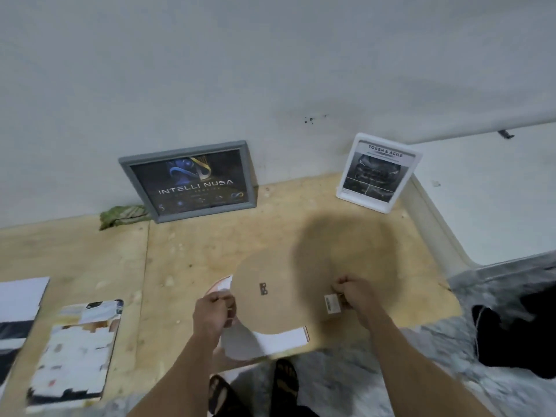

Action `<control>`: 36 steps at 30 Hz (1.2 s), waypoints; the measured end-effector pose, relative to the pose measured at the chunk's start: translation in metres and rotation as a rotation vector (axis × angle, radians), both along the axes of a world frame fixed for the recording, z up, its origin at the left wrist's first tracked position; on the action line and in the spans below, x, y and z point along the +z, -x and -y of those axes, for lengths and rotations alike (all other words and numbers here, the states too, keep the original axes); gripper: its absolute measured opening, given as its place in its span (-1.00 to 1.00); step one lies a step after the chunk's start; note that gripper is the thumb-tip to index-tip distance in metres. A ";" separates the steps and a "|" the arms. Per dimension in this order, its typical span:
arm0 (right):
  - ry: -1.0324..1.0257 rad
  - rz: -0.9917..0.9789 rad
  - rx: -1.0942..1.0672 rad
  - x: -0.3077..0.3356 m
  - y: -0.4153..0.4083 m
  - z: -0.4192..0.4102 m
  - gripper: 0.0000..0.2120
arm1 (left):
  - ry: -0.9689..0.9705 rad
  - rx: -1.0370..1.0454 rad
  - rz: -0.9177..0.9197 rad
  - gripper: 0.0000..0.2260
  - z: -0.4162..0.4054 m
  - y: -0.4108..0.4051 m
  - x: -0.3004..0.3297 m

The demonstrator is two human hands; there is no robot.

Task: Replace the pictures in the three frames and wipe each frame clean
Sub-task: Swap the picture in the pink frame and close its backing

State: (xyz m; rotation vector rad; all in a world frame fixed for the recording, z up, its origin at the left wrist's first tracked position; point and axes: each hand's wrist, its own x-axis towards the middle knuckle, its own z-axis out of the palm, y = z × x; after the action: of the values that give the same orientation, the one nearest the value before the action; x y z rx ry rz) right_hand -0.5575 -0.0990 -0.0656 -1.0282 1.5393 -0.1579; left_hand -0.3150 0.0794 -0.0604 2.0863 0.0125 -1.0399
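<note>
Both hands grip the face-down third frame's brown fibreboard backing [279, 293]: left hand [215, 308] pinching the white print's edge [270, 341], right hand [350, 296] clenched opposite. Judged: picture-swapping; next, seat the print squarely.

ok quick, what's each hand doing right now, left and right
Left hand: closed, pinching the white picture sheet at its edge.
Right hand: closed at the brown backing board; exactly what it grips cannot be told.

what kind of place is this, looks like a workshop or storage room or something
Probably a bare back room or storage corner, not a proper workshop: a raw plywood work surface set against a scuffed plain white wall, with a grey-framed dark poster and a white-framed car picture leaning on that wall.
</note>
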 end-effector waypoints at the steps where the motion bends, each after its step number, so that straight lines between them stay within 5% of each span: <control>1: -0.015 -0.004 0.063 -0.002 -0.014 -0.009 -0.82 | -0.023 0.050 0.019 -0.84 -0.021 -0.010 -0.005; 6: -0.029 -0.070 0.267 -0.018 -0.051 -0.045 -0.86 | -0.076 0.173 0.017 -0.89 -0.081 -0.026 -0.017; 17: 0.021 -0.250 0.338 -0.068 -0.046 -0.059 -0.92 | -0.159 0.119 0.133 -0.93 -0.085 -0.023 -0.013; 21: 0.110 -0.281 0.349 -0.041 -0.052 -0.067 -0.87 | -0.174 0.107 0.121 -0.86 -0.081 -0.021 -0.014; 23: 0.135 -0.257 0.341 -0.033 -0.057 -0.069 -0.86 | -0.172 0.089 0.116 -0.76 -0.079 -0.018 -0.014; 27: 0.010 -0.112 0.197 -0.031 -0.062 -0.069 -0.96 | -0.105 0.116 0.008 -0.85 -0.075 -0.016 -0.012; 31: -0.180 -0.049 0.114 -0.026 -0.063 -0.071 -0.81 | -0.008 0.260 -0.089 -0.84 -0.074 -0.020 -0.014; 36: -0.294 0.078 -0.024 -0.025 -0.060 -0.067 -0.85 | 0.106 0.194 -0.181 -0.89 -0.071 -0.020 -0.002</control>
State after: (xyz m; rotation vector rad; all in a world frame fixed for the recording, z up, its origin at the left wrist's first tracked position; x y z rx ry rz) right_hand -0.4974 -0.0321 -0.0907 -0.7623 1.4538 0.0125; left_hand -0.2951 0.1509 -0.0619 1.8498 0.2398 -1.0819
